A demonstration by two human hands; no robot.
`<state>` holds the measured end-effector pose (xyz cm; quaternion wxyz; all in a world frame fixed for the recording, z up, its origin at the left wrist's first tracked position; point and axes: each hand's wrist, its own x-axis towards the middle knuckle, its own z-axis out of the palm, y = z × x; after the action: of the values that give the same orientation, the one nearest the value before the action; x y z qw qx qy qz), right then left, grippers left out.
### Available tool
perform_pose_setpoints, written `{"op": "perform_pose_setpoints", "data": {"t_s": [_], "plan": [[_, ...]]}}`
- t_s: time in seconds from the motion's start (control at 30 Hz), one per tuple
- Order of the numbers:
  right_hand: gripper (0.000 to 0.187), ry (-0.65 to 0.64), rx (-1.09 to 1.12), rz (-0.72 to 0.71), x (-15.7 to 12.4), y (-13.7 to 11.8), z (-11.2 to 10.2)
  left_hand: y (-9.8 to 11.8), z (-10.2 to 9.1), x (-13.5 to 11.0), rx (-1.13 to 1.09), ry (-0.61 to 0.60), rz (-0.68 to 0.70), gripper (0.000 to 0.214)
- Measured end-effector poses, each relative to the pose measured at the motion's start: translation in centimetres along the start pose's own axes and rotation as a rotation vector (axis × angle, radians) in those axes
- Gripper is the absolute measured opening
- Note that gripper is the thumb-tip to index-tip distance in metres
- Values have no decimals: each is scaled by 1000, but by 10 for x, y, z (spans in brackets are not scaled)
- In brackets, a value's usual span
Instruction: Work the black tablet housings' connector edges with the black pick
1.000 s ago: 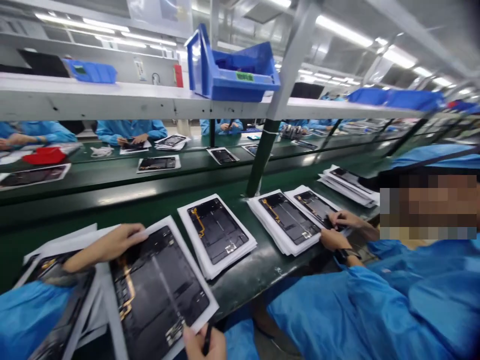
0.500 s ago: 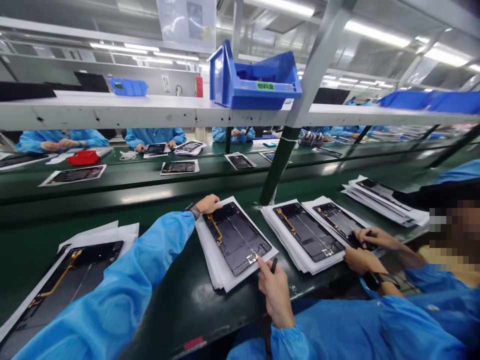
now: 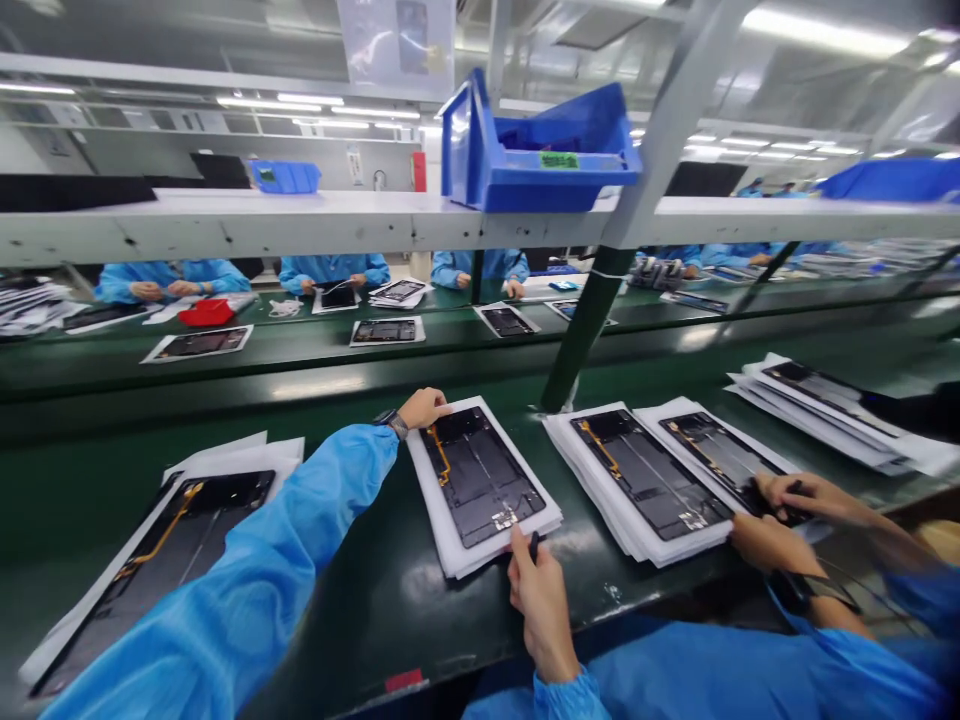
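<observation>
A black tablet back housing [image 3: 486, 475] with an orange flex cable lies on a stack of white paper sheets [image 3: 442, 540] on the green bench. At the stack's far left corner, my left hand [image 3: 424, 408] is closed on the paper edge, its fingertips partly hidden. My right hand [image 3: 541, 600] is at the near right edge, its fingers wrapped round a slim black pen-like tool [image 3: 534, 546]. The extended forefinger reaches the housing's near edge, beside small silvery parts [image 3: 505, 516].
Another housing on paper [image 3: 187, 550] lies left, partly behind my sleeve. To the right are more housings on paper [image 3: 651, 475] and a co-worker's hands [image 3: 787, 520]. A green post [image 3: 581, 340] rises behind; a blue bin [image 3: 540, 150] sits on the overhead shelf [image 3: 315, 228].
The sheets under the housing, fanned out at the near left before, now lie more squarely stacked. My hands stay at the same corners. The camera view has shifted left.
</observation>
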<state>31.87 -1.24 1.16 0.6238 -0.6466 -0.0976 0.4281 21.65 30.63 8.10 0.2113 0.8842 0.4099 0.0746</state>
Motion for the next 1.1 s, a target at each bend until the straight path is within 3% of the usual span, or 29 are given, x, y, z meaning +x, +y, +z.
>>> {"op": "perform_pose_setpoints", "data": {"t_s": [0.13,0.23,0.33,0.5,0.63,0.73,0.83,0.97,1.1], "plan": [[67,-105,122,22,-26,15,-7,-56,-49,-37,24,11,-81,35],[64,-413,78,168,-41,37,-1,-116,-96,-98,61,27,-211,35],[68,-689,-43,282,-59,65,30,-164,-126,-172,92,23,-337,34],[76,-884,-239,290,-105,93,120,-208,-130,-266,113,63,-415,36],[79,-952,-303,431,-135,104,172,-208,-118,-315,132,161,-457,37],[78,-1039,-409,467,-141,122,188,-202,-108,-331,148,200,-488,36],[79,-1099,-572,472,-134,142,203,-216,-103,-324,183,181,-520,35],[74,-1006,-576,353,-135,146,210,-240,-99,-304,205,109,-514,33],[67,-974,-540,270,-144,136,208,-250,-94,-296,191,69,-444,30]]}}
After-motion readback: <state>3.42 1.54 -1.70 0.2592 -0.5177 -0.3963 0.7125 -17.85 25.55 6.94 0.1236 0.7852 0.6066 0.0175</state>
